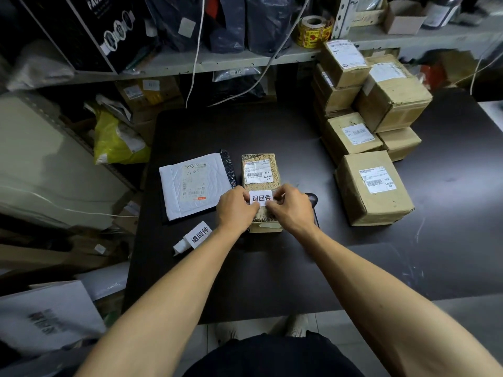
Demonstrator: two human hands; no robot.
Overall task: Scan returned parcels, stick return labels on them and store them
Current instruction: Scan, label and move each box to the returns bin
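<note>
A small brown parcel (260,170) with a shipping label lies in the middle of the dark table (245,268). Over its near half a white return label (261,198) with black characters is pinched at its left edge by my left hand (236,209) and at its right edge by my right hand (290,206). A strip of more return labels (194,236) lies on the table to the left of my left forearm. A white padded mailer (192,186) lies left of the parcel. A dark scanner (313,202) shows partly behind my right hand.
Several brown boxes (373,186) are stacked at the right of the table. A shelf (217,61) behind holds dark bags and a roll of yellow stickers (314,31). A yellow bag (117,140) and cartons crowd the left. Cables hang from above.
</note>
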